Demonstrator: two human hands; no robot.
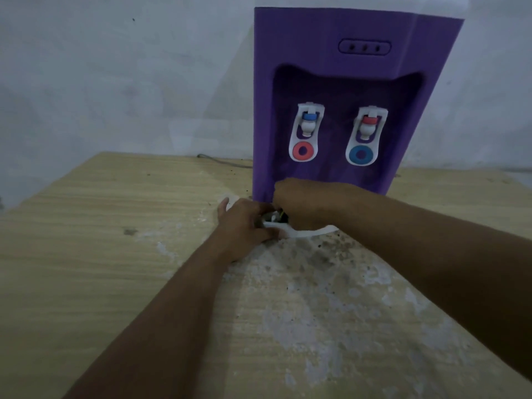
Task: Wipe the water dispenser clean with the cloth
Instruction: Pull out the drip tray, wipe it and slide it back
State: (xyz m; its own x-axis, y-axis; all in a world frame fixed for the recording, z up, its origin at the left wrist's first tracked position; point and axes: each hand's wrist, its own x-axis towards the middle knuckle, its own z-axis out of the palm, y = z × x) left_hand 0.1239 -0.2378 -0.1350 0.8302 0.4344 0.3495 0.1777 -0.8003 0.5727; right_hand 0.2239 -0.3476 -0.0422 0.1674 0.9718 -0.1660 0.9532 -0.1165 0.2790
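Observation:
A purple water dispenser with two white taps stands at the back of a wooden table. A white drip tray lies at its foot. My left hand grips the tray's left end, thumb on its front rim. My right hand is curled over the tray at the dispenser's base, with a small dark and light bit showing under its fingers. Whether that bit is the cloth I cannot tell.
The tabletop in front of the dispenser has a worn, stained patch. A grey cable runs along the table's back edge left of the dispenser. A pale wall stands behind.

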